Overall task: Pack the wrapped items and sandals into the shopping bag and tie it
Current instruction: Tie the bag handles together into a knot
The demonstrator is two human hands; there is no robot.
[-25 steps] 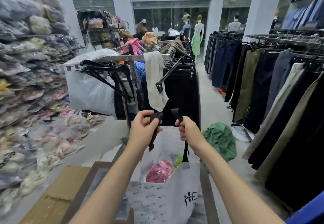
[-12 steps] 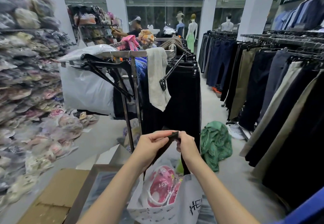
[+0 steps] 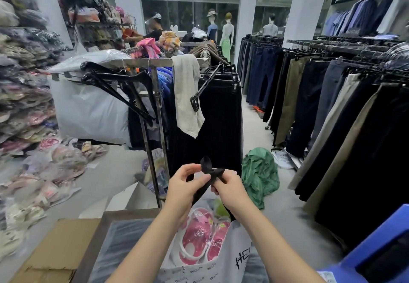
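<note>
A white printed shopping bag [image 3: 234, 258] stands low in the middle of the head view, on a framed glass tabletop. Pink sandals in clear wrap [image 3: 197, 236] fill its open mouth, with a green item [image 3: 220, 208] behind them. The bag's two black strap handles [image 3: 210, 173] rise from it and cross above the opening. My left hand [image 3: 184, 186] pinches one strap. My right hand [image 3: 229, 186] pinches the other, and the two hands touch at the crossing, where a short black end sticks up.
A steel clothes rack [image 3: 155, 63] with black hangers and dark skirts stands just ahead. Stacks of wrapped footwear [image 3: 26, 105] line the left. Trouser racks [image 3: 332, 96] fill the right. A green cloth [image 3: 260, 174] lies on the floor. Cardboard [image 3: 55, 249] is at lower left, a blue box [image 3: 376, 254] at lower right.
My hands came together from holding the straps apart, and the two black handles are now crossed and twisted between my fingers. The bag sits lower and closer in view.
</note>
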